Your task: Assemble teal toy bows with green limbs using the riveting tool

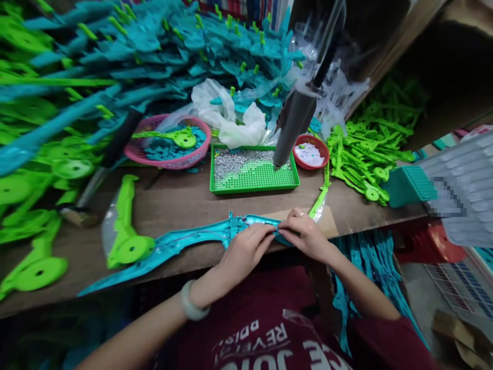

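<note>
- A maroon shirt point(265, 329) with white letters fills the bottom of the view, nearest the camera; a pale bangle point(191, 304) sits on the left wrist.
- The left hand point(246, 250) is closed on a long teal part point(185, 241), fingers curled over its middle at the near edge of the table point(185, 200).
- The right hand point(304, 232), a ring on one finger, pinches the same teal part from the right; the two hands' fingertips nearly meet.
- The teal part lies along the table's near edge, its left end pointing down-left past the edge, its right end under the hands and over a piece of cardboard point(327, 218).
- Just left of it lies a lime part point(129, 231) with a round disc end.
- Behind the hands stands a green tray point(254, 180) holding small silver pieces; a grey tool point(295, 123) hangs down with its tip in the tray's right side.
- Right of the tray is a small red basket point(311, 151) with white bits; left of it a pink basket point(169, 141) holds teal pieces and a lime part.
- Crumpled white plastic point(234, 121) lies between the pink basket and the tool.
- A teal heap point(154, 46) rises at the back, lime heaps at far left point(26, 169) and right point(370, 149).
</note>
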The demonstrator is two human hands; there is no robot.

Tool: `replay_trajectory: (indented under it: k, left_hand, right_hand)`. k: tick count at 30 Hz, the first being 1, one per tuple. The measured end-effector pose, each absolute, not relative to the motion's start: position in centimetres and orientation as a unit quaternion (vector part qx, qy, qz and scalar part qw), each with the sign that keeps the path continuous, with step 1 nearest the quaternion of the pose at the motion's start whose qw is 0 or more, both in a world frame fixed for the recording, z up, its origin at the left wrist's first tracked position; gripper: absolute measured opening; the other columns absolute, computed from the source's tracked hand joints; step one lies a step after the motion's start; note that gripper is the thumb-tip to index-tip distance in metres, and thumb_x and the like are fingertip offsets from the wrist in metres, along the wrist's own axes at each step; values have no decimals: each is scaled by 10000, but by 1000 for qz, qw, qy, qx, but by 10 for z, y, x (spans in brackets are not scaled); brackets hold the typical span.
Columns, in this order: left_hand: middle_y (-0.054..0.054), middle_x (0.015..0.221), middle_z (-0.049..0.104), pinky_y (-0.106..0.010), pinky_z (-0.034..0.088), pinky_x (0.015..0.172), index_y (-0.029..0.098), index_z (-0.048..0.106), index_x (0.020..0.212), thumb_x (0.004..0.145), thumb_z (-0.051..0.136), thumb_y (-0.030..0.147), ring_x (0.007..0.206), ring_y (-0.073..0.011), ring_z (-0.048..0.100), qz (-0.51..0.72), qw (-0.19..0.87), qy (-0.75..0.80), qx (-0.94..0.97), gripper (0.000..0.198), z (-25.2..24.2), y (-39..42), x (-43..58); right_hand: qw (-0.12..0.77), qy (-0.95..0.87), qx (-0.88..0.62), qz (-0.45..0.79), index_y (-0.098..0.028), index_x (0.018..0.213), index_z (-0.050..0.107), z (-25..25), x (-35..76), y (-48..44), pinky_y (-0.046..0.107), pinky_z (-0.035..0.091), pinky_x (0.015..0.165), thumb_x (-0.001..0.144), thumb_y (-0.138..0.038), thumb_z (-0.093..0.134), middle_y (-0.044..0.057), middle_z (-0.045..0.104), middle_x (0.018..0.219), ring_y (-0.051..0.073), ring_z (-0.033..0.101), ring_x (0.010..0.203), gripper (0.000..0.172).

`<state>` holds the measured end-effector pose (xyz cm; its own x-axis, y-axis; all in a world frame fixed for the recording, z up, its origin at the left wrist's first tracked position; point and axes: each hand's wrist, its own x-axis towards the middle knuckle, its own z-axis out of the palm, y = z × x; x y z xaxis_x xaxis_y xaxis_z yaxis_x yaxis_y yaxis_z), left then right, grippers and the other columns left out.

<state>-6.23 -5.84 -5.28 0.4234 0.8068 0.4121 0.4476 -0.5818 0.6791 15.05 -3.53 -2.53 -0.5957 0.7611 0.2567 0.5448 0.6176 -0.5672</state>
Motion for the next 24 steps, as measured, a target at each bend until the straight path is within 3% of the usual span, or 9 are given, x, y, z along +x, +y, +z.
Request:
replay_trajectory:
  k: [7, 13, 17, 21, 24]
  left_hand:
    - [-59, 976, 697, -290, 555, 772, 181, 654, 1073, 1058, 407, 239, 884, -168, 674, 294, 192, 354, 867, 254, -47, -45, -100]
    - [-48, 879, 644, -278, 494, 684, 180, 679, 1079, 1014, 392, 149, 782, -169, 592, 221, 146, 319, 910, 296, -45, -32, -110]
    - [-34, 809, 631, -307, 464, 712, 199, 676, 996, 1017, 467, 206, 792, -193, 554, 224, 106, 293, 924, 211, -32, -21, -110]
    - [-36, 888, 655, -283, 472, 758, 197, 657, 1056, 1042, 409, 197, 818, -164, 591, 240, 152, 268, 920, 248, -31, -16, -115]
    - [-29, 853, 649, -299, 463, 744, 207, 669, 1052, 1042, 403, 196, 782, -174, 588, 216, 95, 245, 940, 266, -36, -15, -118]
  right_hand:
    - [214, -903, -351, 123, -171, 1049, 724, -34, 150, -38, 335, 411, 716, 1030, -211, 481, 95, 654, 875, 209, 484, 832, 247]
    - [206, -896, -359, 160, -178, 977, 653, -35, 147, -41, 334, 407, 770, 1019, -183, 504, 68, 639, 845, 203, 494, 833, 155]
    - [212, -896, -347, 179, -188, 929, 598, -30, 148, -41, 363, 433, 862, 1024, -180, 484, 80, 650, 925, 215, 521, 930, 149]
    - [249, -884, -349, 187, -185, 935, 604, -29, 151, -43, 319, 450, 732, 1042, -210, 454, 55, 599, 817, 193, 527, 813, 186]
    - [249, -878, -361, 190, -167, 959, 622, -29, 151, -44, 293, 437, 677, 1051, -224, 448, 54, 587, 832, 171, 525, 772, 205]
